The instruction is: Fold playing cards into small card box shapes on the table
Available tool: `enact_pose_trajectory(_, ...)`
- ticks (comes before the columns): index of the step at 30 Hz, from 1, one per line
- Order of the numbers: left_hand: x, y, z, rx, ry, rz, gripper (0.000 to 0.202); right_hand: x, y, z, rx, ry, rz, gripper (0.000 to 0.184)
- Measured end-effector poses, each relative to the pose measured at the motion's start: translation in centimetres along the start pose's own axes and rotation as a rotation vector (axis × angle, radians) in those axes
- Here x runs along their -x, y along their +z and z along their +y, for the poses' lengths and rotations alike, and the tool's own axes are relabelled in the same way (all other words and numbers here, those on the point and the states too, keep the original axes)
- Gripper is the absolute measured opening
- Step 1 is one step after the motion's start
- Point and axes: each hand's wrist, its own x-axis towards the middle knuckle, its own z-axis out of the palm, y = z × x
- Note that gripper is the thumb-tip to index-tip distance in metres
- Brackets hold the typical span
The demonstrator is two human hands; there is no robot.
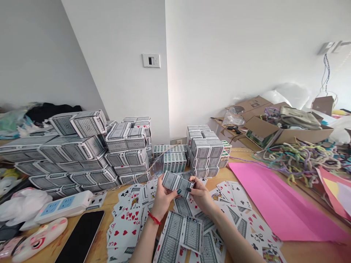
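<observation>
Both my hands hold a small bundle of patterned card packs [175,183] above the wooden table [301,252]. My left hand [162,199], with a red string at the wrist, grips the bundle's left side from below. My right hand [201,195] pinches its right end. Loose playing cards [127,223] lie spread beneath my arms, some face up, some face down. Right behind the bundle stand boxed decks [171,157] and a taller stack of packs [205,151].
A big pile of card boxes [79,153] fills the left. A white power strip [63,205], a dark phone [80,237] and a pink toy [38,237] lie front left. Pink paper [274,201], coloured cords [301,155] and cardboard boxes [285,128] sit right.
</observation>
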Motion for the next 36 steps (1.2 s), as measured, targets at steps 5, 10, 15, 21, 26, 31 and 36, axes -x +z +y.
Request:
enact_pose_trajectory(5, 0.3, 0.4, 0.2, 0.006, 0.011, -0.011, 0.073, -0.1, -0.2, 0.0, 0.033, -0.009, -0.006, 0.035)
enact_pose_trajectory(10, 0.7, 1.4, 0.7, 0.053, 0.039, 0.062, 0.091, -0.3, -0.5, 0.3, 0.039, -0.023, -0.054, 0.033)
enact_pose_trajectory(15, 0.8, 1.5, 0.5, 0.093, 0.043, 0.08, 0.092, -0.4, -0.5, 0.5, 0.103, -0.082, -0.052, 0.033)
enact_pose_trajectory(21, -0.5, 0.0, -1.0, 0.226, -0.031, 0.089, 0.07, -0.5, -0.5, 0.0, 0.411, -0.23, 0.031, 0.033)
enact_pose_trajectory(26, -0.6, -0.4, -1.2, 0.314, -0.133, -0.09, 0.039, 0.0, 0.1, -1.1, 0.758, -0.325, 0.016, 0.049)
enact_pose_trajectory(31, -0.1, 0.0, -1.2, 0.28, -0.17, -0.162, 0.049, 0.6, 1.1, -1.8, 0.925, -0.33, -0.054, 0.067)
enact_pose_trajectory(36, -0.7, -0.9, -1.1, 0.348, -0.04, -0.058, 0.048, 0.1, 0.3, -2.1, 0.867, -0.374, -0.058, 0.068)
